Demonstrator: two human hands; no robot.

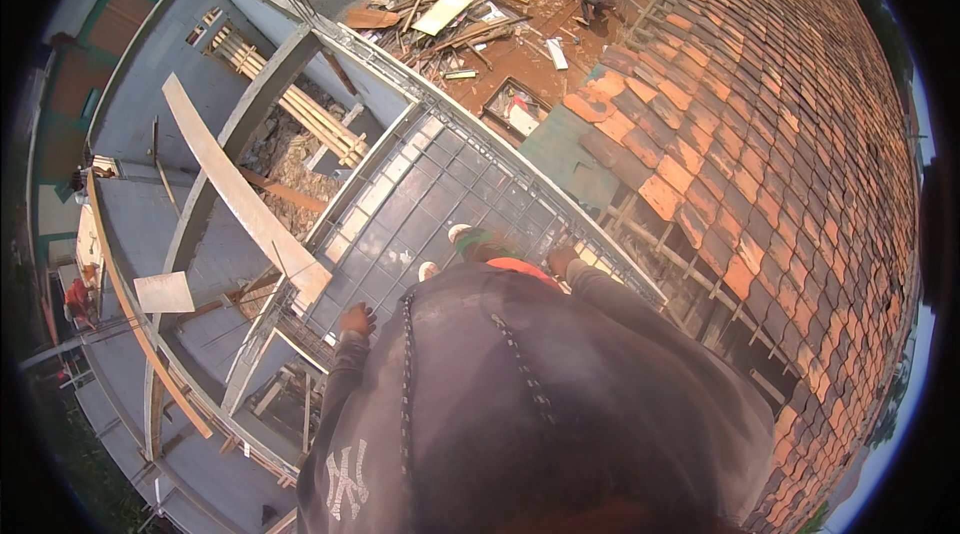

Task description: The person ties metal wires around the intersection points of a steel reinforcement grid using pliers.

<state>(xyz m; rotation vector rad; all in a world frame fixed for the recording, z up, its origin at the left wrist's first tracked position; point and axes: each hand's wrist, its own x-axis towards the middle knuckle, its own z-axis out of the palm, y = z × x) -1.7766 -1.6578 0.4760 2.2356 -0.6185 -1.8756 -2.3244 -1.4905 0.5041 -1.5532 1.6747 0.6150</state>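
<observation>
My left hand hangs out from my dark sleeve with its fingers apart, holding nothing that I can see. It is nearest to the end of a long pale plank and the edge of a rebar grid. The grid lies over smooth dark panels. My right hand is low at my right side, close to the grid's far right edge; its fingers are too unclear to read. Beneath me, my pale shoes stand on the grid. My dark top with two hanging cords fills the lower middle.
To the right slopes an orange and brown tiled roof, with bare battens along its broken lower edge. On the left, grey walls and concrete beams enclose open drops. A timber heap lies on red soil beyond. A person in red is far left.
</observation>
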